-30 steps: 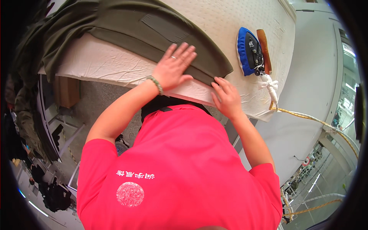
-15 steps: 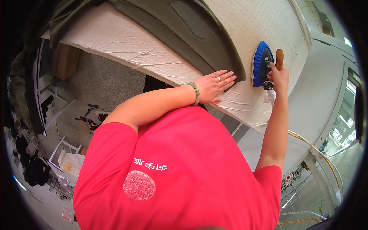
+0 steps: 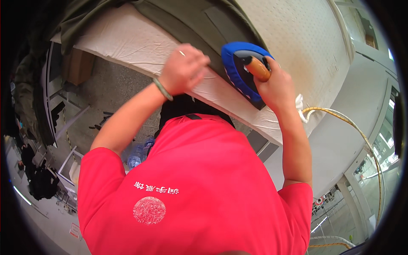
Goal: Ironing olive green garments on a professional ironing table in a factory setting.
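Observation:
My right hand (image 3: 276, 87) is wrapped round the orange-brown handle of a steam iron (image 3: 238, 70) with a blue cover round its base. The iron is over the tapered end of an olive-green garment (image 3: 187, 25); whether it presses on the cloth or hovers, I cannot tell. The garment lies along the ironing table (image 3: 127, 36), which has a pale, wrinkled cover. Near the table's front edge, left of the iron, is my left hand (image 3: 185, 68). Its fingers are bent and smeared by motion, and nothing shows in them. A green bracelet circles that wrist.
A white and yellow hose (image 3: 340, 119) runs from near my right wrist down the right side. Beneath the table at left stands a brown box (image 3: 80, 66). A clear blue plastic bottle (image 3: 136, 157) is by my left elbow. Dark clothes (image 3: 32, 110) hang at far left.
The iron has moved left from the bare table cover to over the garment's end. My left hand, flat on that end before, has lifted away leftward with its fingers bent.

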Available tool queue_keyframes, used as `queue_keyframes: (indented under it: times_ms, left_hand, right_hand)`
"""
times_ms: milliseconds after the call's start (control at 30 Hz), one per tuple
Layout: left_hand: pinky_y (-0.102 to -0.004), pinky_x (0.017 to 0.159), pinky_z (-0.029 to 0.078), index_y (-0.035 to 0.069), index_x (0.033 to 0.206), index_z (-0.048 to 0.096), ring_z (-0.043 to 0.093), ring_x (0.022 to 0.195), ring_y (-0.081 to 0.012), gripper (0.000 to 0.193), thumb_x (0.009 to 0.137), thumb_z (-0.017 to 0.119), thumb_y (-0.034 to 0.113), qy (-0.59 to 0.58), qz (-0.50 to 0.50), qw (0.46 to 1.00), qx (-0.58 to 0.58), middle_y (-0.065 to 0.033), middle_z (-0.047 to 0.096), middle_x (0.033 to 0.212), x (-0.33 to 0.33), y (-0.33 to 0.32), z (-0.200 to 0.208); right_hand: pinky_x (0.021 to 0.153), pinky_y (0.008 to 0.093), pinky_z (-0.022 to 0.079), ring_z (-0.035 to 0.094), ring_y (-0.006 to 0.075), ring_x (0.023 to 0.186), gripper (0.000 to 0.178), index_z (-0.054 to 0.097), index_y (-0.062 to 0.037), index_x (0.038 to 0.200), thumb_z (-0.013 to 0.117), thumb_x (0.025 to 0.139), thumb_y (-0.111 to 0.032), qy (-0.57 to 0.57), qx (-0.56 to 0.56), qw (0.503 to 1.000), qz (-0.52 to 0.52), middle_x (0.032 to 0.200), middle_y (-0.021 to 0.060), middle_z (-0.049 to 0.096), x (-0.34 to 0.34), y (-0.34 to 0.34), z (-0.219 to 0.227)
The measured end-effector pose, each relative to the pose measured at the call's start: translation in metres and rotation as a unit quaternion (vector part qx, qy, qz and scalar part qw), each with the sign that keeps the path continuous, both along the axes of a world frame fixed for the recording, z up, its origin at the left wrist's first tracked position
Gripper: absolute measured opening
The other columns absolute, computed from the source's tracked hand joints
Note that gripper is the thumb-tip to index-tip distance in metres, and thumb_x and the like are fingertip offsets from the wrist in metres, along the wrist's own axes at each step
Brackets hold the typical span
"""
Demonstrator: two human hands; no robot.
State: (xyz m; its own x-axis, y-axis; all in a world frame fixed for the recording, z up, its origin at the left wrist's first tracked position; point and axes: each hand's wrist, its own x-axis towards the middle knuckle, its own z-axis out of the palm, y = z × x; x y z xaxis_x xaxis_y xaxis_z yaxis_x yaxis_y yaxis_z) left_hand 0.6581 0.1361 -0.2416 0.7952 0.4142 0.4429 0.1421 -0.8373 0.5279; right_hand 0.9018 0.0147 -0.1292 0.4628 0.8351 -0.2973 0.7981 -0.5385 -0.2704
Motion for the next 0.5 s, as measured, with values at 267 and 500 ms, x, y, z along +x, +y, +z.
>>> queue_keyframes:
  times_ms: [267,500]
  left_hand:
    - [-0.0403,0.097,0.049,0.008,0.103,0.067,0.063,0.102,-0.0257,0.028,0.08,0.076,0.02,0.026,-0.014,0.998,0.048,-0.0058,0.063,0.104,-0.034,0.089,-0.006]
    - [-0.038,0.091,0.054,0.005,0.097,0.068,0.066,0.099,-0.0263,0.019,0.081,0.073,0.014,0.039,-0.01,0.995,0.093,-0.007,0.067,0.103,-0.09,0.173,-0.01]
  right_hand:
    - [0.083,0.0487,0.055,0.069,0.0434,0.096,0.048,0.064,-0.0056,0.129,0.073,0.085,-0.022,0.005,-0.083,0.996,-0.019,0.1,0.0245,0.072,-0.029,0.021,-0.017]
    - [0.083,0.0502,0.055,0.069,0.0435,0.095,0.039,0.067,-0.0051,0.121,0.07,0.088,-0.025,0.014,-0.09,0.996,0.02,0.1,0.0253,0.072,-0.085,0.151,-0.011]
